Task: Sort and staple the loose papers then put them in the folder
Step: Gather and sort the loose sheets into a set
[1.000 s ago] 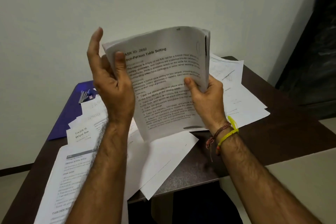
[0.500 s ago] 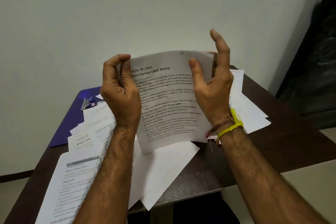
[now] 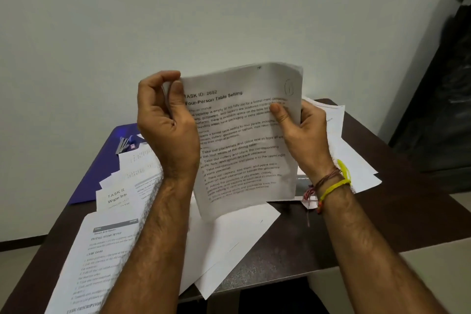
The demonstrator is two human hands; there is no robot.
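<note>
**Sheaf held up for squaring, stapling not yet begun**

You have the thin sheaf of white printed sheets [image 3: 244, 140], headed "Four-Person Table Setting", lifted well above the dark brown surface [image 3: 397, 211] and tilted towards your face. That seems the reason for the height: you can read the heading and check that the pages belong together before fastening them. Your left hand [image 3: 167, 120] curls round the sheaf's upper left edge, thumb in front and fingers behind, pinching near the corner where a staple would most likely go. Your right hand [image 3: 303, 132] grips the right edge, thumb pressed on the printed face. Holding both sides keeps the pages flat and lets you line their edges up; the top right corner bows back slightly, so they may not be flush.

Below the sheaf, loose white papers [image 3: 229, 245] lie fanned and overlapping on the surface, unsorted by the look of them. To the sheaf's lower left, more printed pages [image 3: 112, 245] run towards the near edge. To its right, behind your wrist, sits another spread of white sheets [image 3: 351, 158]. Left of the sheaf, at the back, the flat purple folder [image 3: 102, 168] lies partly under papers, with a small strip of silver staples [image 3: 122, 145] on it. I cannot find a stapler.
</note>
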